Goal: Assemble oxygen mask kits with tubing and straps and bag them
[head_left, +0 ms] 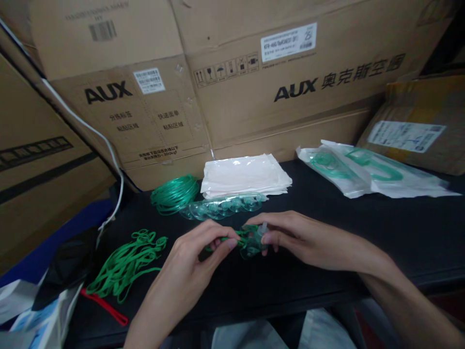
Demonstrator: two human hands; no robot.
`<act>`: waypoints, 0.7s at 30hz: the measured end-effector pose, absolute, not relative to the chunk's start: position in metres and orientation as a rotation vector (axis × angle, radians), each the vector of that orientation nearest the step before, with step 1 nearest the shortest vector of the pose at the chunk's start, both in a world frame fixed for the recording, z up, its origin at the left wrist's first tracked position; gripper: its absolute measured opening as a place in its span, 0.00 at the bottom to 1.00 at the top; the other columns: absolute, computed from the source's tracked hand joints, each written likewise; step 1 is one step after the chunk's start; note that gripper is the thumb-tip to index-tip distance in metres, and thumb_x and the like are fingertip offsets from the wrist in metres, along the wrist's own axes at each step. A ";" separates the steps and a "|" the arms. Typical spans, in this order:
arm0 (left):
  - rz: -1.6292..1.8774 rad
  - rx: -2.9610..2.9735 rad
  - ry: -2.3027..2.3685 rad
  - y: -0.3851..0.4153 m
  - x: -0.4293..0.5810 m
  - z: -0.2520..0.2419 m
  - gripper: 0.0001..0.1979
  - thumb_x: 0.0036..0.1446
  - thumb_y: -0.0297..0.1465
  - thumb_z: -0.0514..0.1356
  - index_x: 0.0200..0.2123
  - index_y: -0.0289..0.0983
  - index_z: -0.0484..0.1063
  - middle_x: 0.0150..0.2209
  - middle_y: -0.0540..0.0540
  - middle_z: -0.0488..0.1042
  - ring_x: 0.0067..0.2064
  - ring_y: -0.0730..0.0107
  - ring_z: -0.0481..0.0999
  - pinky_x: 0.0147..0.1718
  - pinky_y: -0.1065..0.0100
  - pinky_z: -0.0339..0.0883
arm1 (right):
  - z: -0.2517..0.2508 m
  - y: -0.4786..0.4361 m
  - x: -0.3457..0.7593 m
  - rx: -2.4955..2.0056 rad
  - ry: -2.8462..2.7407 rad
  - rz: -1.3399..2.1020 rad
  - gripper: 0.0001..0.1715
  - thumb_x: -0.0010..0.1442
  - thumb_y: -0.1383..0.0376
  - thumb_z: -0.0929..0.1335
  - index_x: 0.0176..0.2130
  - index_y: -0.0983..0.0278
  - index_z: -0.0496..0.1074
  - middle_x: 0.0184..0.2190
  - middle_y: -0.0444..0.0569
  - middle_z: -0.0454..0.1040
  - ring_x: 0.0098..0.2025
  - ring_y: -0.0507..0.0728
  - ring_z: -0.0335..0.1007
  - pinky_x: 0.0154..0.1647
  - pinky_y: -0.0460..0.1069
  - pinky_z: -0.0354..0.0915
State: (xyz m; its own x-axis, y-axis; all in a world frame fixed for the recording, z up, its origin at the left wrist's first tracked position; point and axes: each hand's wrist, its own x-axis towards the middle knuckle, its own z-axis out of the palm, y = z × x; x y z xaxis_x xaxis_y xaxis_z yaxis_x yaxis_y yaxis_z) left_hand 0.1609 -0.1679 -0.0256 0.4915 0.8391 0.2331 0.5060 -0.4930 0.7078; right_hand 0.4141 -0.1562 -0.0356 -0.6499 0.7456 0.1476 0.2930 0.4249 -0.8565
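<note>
My left hand [203, 252] pinches a green elastic strap [241, 237] between thumb and fingertips. My right hand [286, 237] grips a clear greenish oxygen mask [252, 245], its pale connector pointing up by the thumb. Strap and mask meet between the hands; whether the strap is threaded through the mask I cannot tell. Just behind the hands, a row of nested clear masks [225, 208] lies on the black tabletop [276, 286]. Left of my left arm is a loose pile of green elastic straps [127, 264].
A coil of green tubing [175, 194] and a stack of white pouches [245, 175] stand behind the masks. Packed sets in clear-and-white bags [370, 169] lie back right. Cardboard boxes [232, 111] wall the back. A red strip [105, 306] and white cable [109, 145] are at left.
</note>
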 end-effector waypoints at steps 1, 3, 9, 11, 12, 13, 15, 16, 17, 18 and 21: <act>0.763 2.176 1.098 -0.168 0.162 -0.026 0.07 0.70 0.33 0.59 0.42 0.43 0.78 0.41 0.51 0.77 0.42 0.70 0.75 0.42 0.71 0.66 | -0.034 -0.156 0.413 -0.846 -2.162 1.181 0.18 0.75 0.63 0.61 0.58 0.65 0.72 0.39 0.49 0.79 0.38 0.53 0.76 0.40 0.47 0.70; 0.733 2.181 1.092 -0.168 0.162 -0.026 0.07 0.70 0.33 0.59 0.42 0.43 0.78 0.41 0.51 0.77 0.42 0.70 0.75 0.42 0.72 0.66 | -0.032 -0.156 0.411 -0.816 -2.157 1.204 0.17 0.75 0.63 0.61 0.56 0.64 0.73 0.39 0.49 0.79 0.38 0.53 0.75 0.40 0.47 0.70; 0.708 2.184 1.113 -0.167 0.162 -0.025 0.07 0.70 0.33 0.59 0.43 0.44 0.78 0.41 0.51 0.77 0.42 0.70 0.75 0.43 0.71 0.66 | -0.031 -0.156 0.411 -0.844 -2.174 1.178 0.14 0.74 0.65 0.62 0.53 0.64 0.74 0.37 0.47 0.78 0.37 0.53 0.74 0.39 0.46 0.69; 0.707 2.194 1.119 -0.167 0.160 -0.024 0.07 0.70 0.34 0.59 0.42 0.44 0.78 0.41 0.51 0.77 0.42 0.70 0.75 0.42 0.71 0.66 | -0.031 -0.156 0.412 -0.859 -2.182 1.153 0.14 0.74 0.65 0.62 0.52 0.64 0.74 0.37 0.46 0.78 0.37 0.53 0.74 0.39 0.46 0.68; 0.710 2.199 1.118 -0.168 0.160 -0.024 0.08 0.70 0.34 0.59 0.42 0.43 0.78 0.40 0.51 0.77 0.42 0.69 0.75 0.42 0.70 0.66 | -0.030 -0.156 0.412 -0.866 -2.184 1.145 0.14 0.74 0.64 0.62 0.52 0.64 0.74 0.37 0.46 0.78 0.37 0.53 0.73 0.39 0.46 0.68; 0.712 2.205 1.115 -0.168 0.159 -0.023 0.08 0.70 0.34 0.59 0.42 0.43 0.78 0.40 0.50 0.77 0.42 0.69 0.76 0.42 0.70 0.66 | -0.030 -0.155 0.412 -0.870 -2.185 1.139 0.14 0.73 0.64 0.63 0.51 0.64 0.75 0.36 0.46 0.78 0.37 0.53 0.73 0.38 0.46 0.68; 0.718 2.215 1.114 -0.169 0.158 -0.023 0.08 0.70 0.35 0.59 0.41 0.43 0.78 0.40 0.50 0.77 0.42 0.69 0.76 0.41 0.70 0.67 | -0.029 -0.155 0.412 -0.866 -2.184 1.137 0.13 0.73 0.64 0.63 0.51 0.63 0.75 0.36 0.46 0.78 0.37 0.53 0.73 0.38 0.46 0.68; 0.722 2.220 1.115 -0.169 0.158 -0.023 0.08 0.70 0.35 0.59 0.41 0.43 0.78 0.40 0.50 0.78 0.42 0.69 0.76 0.41 0.70 0.67 | -0.029 -0.155 0.412 -0.860 -2.181 1.143 0.13 0.73 0.64 0.63 0.50 0.63 0.75 0.37 0.46 0.78 0.37 0.53 0.73 0.38 0.46 0.68; 0.724 2.225 1.112 -0.169 0.158 -0.024 0.08 0.70 0.34 0.59 0.41 0.43 0.78 0.40 0.50 0.78 0.41 0.69 0.76 0.41 0.70 0.67 | -0.029 -0.155 0.412 -0.856 -2.176 1.149 0.13 0.73 0.64 0.63 0.50 0.63 0.75 0.37 0.46 0.79 0.37 0.53 0.73 0.39 0.46 0.68; 0.723 2.227 1.111 -0.169 0.158 -0.024 0.07 0.70 0.34 0.59 0.41 0.43 0.78 0.40 0.50 0.78 0.41 0.69 0.76 0.41 0.71 0.67 | -0.029 -0.155 0.412 -0.855 -2.173 1.154 0.13 0.73 0.64 0.63 0.50 0.63 0.75 0.37 0.46 0.79 0.37 0.53 0.74 0.39 0.46 0.68; 0.719 2.218 1.094 -0.168 0.160 -0.025 0.07 0.69 0.32 0.60 0.41 0.43 0.79 0.39 0.52 0.78 0.40 0.71 0.77 0.40 0.72 0.67 | -0.030 -0.155 0.411 -0.863 -2.174 1.141 0.13 0.73 0.64 0.63 0.50 0.63 0.75 0.37 0.46 0.78 0.37 0.53 0.74 0.39 0.46 0.67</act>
